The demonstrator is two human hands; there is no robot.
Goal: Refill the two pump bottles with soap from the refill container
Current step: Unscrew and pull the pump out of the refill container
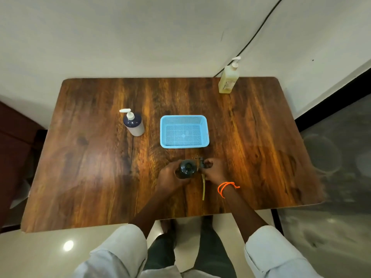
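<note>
**Pump off, dark bottle open at near-centre of table**

Wooden table (80,157) against a pale wall, rounded corners, near edge just in front of the person's legs. Floor shows on both sides; dark chair or cabinet off the left edge.

- Dark bottle (187,169) stands upright near-centre, between the blue basket (184,131) and the near edge, mouth uncovered. Left hand (170,176) grips its side, fingers curled round it.
- Right hand (213,171) pinches the dark pump head (201,162), just right of the bottle; dip tube (203,187) trails toward the near edge. Orange cord on that wrist.
- White-pump bottle (133,123) upright left of the basket, well apart from it.
- Yellowish pump container (228,78) at the far right corner, close to the far edge.
- Open tabletop: wide strips left and right of the hands, also far-left.
</note>
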